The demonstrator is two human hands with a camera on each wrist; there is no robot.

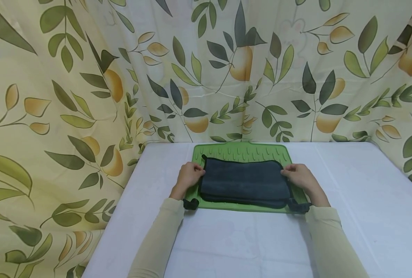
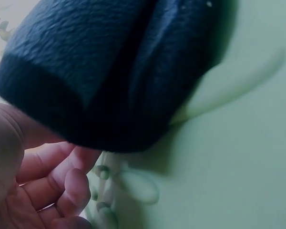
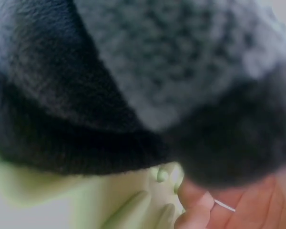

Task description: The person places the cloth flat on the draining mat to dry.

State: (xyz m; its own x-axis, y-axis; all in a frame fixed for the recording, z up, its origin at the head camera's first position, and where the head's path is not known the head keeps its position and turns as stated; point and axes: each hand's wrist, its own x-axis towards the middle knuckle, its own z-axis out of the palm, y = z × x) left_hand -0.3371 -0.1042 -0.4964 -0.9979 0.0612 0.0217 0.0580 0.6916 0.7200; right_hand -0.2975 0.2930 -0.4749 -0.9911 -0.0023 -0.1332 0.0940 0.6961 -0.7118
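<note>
A dark navy cloth (image 1: pixel 245 179) with black edging lies folded in layers over a green ridged mat (image 1: pixel 226 150); a small loop sticks up at its far left corner. My left hand (image 1: pixel 189 175) pinches the cloth's left edge between thumb and fingers. At the opposite end, my right hand (image 1: pixel 300 177) pinches the right edge. Up close in the left wrist view, the folded cloth (image 2: pixel 86 57) has a textured surface, and its bound end curves over the hand (image 2: pixel 47 181). The right wrist view shows the cloth's layers (image 3: pixel 148 71) parted, partly hiding the fingers (image 3: pixel 195 202).
The mat lies on a table with a white cover (image 1: pixel 233 243), near its far edge. A curtain (image 1: pixel 206 69) printed with leaves and fruit hangs behind and to the left. Dark wrist cameras (image 1: pixel 191 204) sit close to the mat's near corners.
</note>
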